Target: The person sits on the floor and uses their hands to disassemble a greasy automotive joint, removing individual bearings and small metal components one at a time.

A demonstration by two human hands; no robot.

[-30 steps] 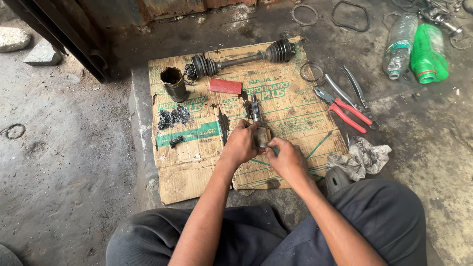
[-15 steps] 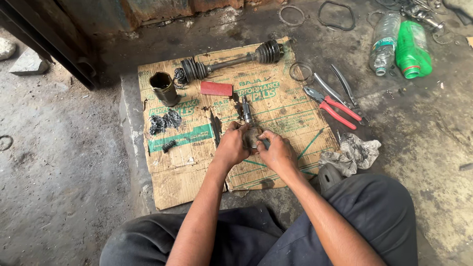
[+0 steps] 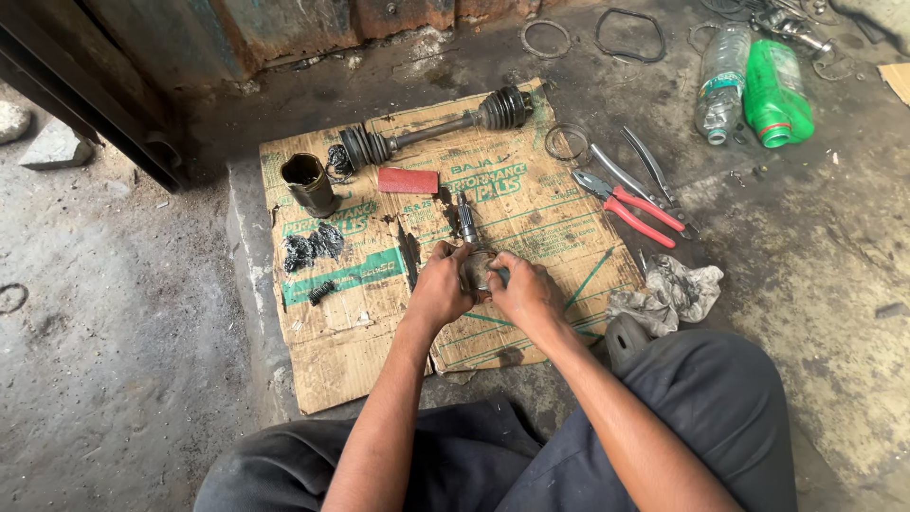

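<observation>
A dark cylindrical cup [image 3: 307,183] was stood at the left edge of the flattened cardboard sheet [image 3: 360,351]. At centre, a round metal joint part [image 3: 477,269] was held just above the cardboard, clasped between the left hand [image 3: 442,286] and the right hand [image 3: 524,292]. An axle shaft [image 3: 431,133] was laid behind; red-handled pliers [image 3: 633,204] were placed rightward, beyond a crumpled rag [image 3: 668,294].

- We saw flattened brown cardboard [image 3: 531,204] with green print on the floor.
- We saw a small red box [image 3: 409,180] lying on it.
- Top right lay a clear bottle [image 3: 722,81] beside a green bottle [image 3: 775,95].
</observation>
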